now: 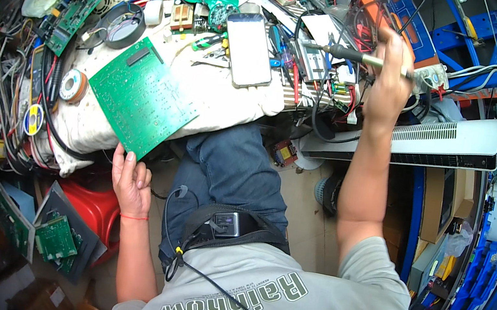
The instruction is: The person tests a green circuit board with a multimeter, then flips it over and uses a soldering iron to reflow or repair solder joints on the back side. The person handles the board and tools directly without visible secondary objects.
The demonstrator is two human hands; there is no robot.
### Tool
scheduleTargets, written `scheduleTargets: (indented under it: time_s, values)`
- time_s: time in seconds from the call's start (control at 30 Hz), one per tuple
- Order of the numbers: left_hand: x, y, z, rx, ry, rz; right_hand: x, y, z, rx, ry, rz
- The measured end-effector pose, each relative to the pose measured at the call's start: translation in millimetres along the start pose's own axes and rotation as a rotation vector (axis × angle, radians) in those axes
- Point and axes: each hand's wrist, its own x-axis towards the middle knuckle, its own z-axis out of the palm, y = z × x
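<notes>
My right hand (390, 80) is closed around the handle of a soldering iron (351, 54), its tip pointing left over the crowded right side of the bench. A large green circuit board (143, 98) lies tilted on a pale cloth (231, 103), its nearest corner jutting past the cloth's front edge. At that corner is my left hand (130, 184), loosely curled with fingers apart, the fingertips at the board's edge. A roll of solder wire (73, 86) stands left of the board. To its right lies a phone (250, 49) with a pale screen.
Cables and a black ring-shaped part (123, 25) crowd the left. Pliers, screwdrivers and small boards (220, 9) lie toward the back. A long white vented unit (441, 140) sits at right. Below left are a red stool (88, 210) and more circuit boards (57, 238).
</notes>
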Motion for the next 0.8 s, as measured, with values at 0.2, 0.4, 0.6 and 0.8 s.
scheduleTargets:
  time_s: [0.2, 0.4, 0.6, 0.8]
  values:
    - [-3, 0, 1, -0.088, -0.016, -0.011, 120, 27, 49, 0.039, -0.088, 0.114]
    - [-11, -4, 10, -0.081, 0.034, -0.015, 191, 103, 127, 0.384, -0.229, 0.149]
    - [-10, -8, 12, -0.084, 0.015, -0.059, 219, 171, 174, 0.2, -0.267, 0.202]
    - [-8, -2, 9, -0.057, -0.002, -0.12, 235, 221, 204, 0.256, -0.158, 0.329]
